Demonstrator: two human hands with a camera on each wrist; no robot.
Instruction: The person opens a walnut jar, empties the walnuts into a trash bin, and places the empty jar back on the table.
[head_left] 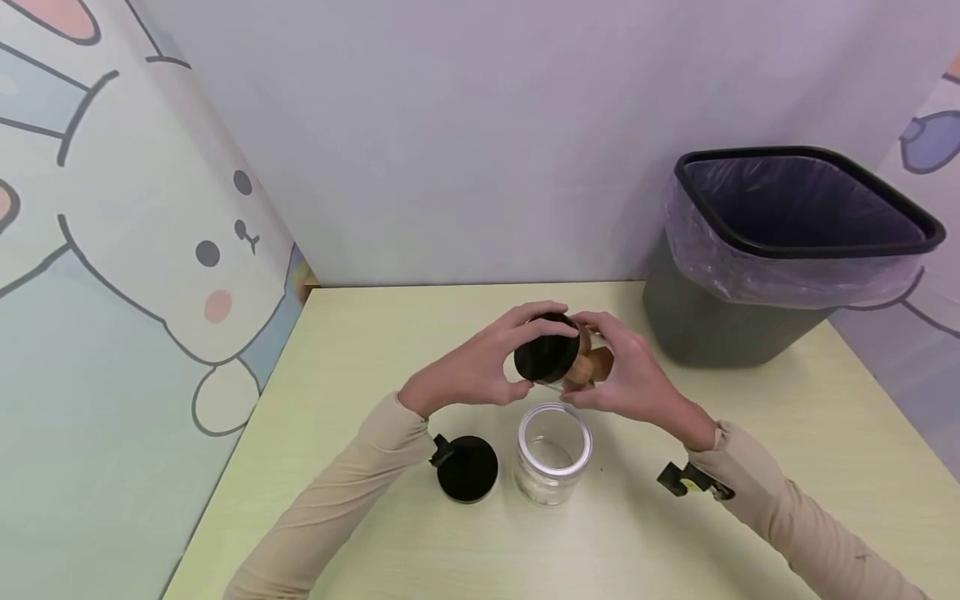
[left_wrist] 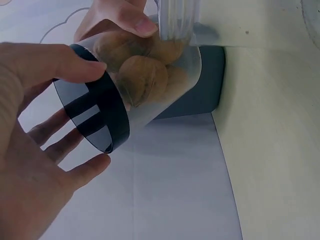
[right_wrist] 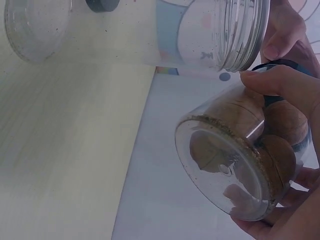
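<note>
A clear jar of walnuts [head_left: 581, 367] is held tilted above the table by both hands. My left hand [head_left: 495, 367] grips its black lid [head_left: 546, 358]; the thumb and fingers [left_wrist: 75, 65] curl round the lid's rim [left_wrist: 97, 120]. My right hand [head_left: 626, 379] holds the jar's glass body, with fingers [right_wrist: 280, 82] wrapped over the side and the bottom [right_wrist: 225, 172] facing the right wrist camera. Walnuts [left_wrist: 145, 77] fill the jar. An empty, lidless clear jar [head_left: 553, 454] stands upright on the table just below the hands.
A loose black lid [head_left: 467, 468] lies flat left of the empty jar [right_wrist: 215, 30]. A dark bin [head_left: 787, 250] with a plastic liner stands at the table's back right. The pale green table [head_left: 787, 467] meets walls at the back and left.
</note>
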